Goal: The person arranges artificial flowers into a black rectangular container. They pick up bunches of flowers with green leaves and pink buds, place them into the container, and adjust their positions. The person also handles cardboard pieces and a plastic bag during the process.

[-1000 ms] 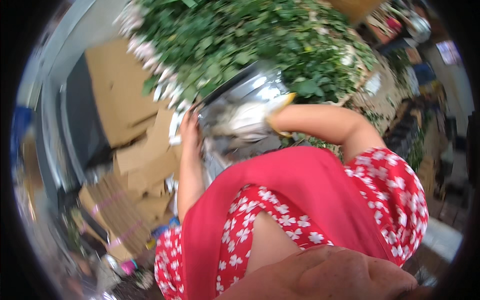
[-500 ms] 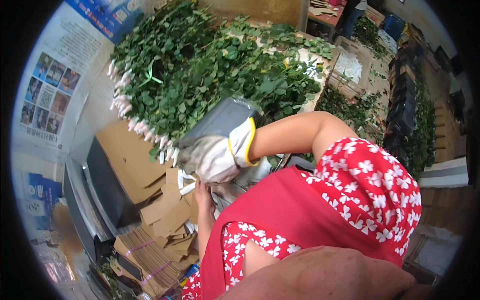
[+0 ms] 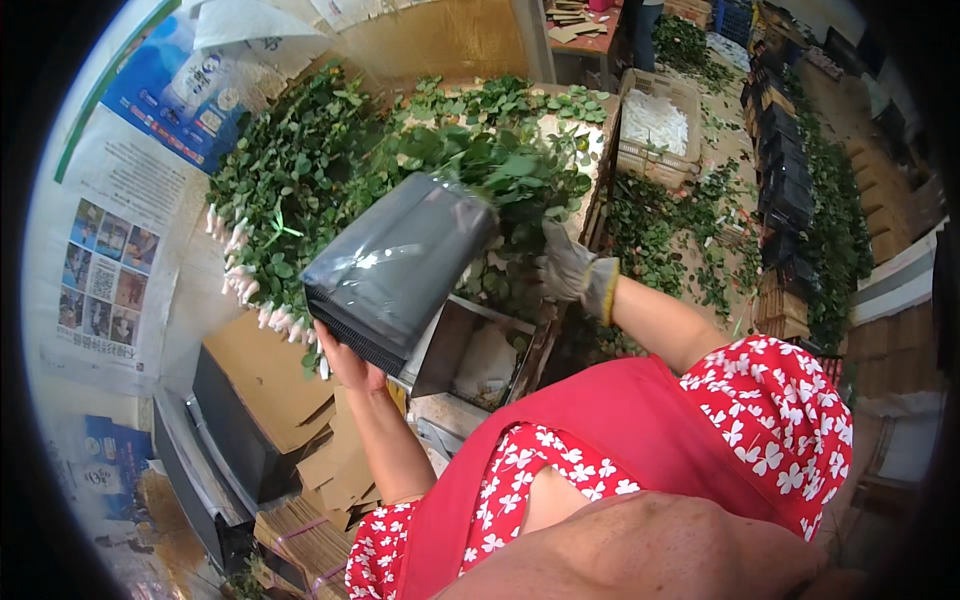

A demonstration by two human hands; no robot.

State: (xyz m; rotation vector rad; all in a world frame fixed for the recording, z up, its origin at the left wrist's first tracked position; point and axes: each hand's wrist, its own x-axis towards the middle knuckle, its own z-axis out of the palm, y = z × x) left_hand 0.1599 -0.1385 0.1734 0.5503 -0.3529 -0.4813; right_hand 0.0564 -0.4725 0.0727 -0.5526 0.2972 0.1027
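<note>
My left hand [image 3: 345, 355] grips the lower corrugated end of a dark grey, plastic-wrapped bundle [image 3: 385, 270], its leafy stems [image 3: 505, 165] poking out of the upper right end. My right hand [image 3: 578, 270], in a grey-and-white glove with a yellow cuff, is apart from the wrap, right of it beside the leaves, its fingers loosely bent and apart. A bed of leafy stems [image 3: 260, 170] lies behind, with pale wrapped flower heads [image 3: 240, 280] along its left side. Below the bundle sits an open metal box [image 3: 485, 370].
Loose cardboard [image 3: 250, 370] and tied cardboard stacks [image 3: 290, 540] lie at lower left. A beige crate of white pieces [image 3: 660, 125] stands on the leaf-strewn bench [image 3: 725, 145]. Dark bundles [image 3: 785, 180] line the right. A person [image 3: 640, 30] stands far back beside a table [image 3: 575, 30].
My right hand has moved from across the dark wrap to the right of it. The wrapped bundle is now raised in my left hand and shows in full, leaves at its upper end.
</note>
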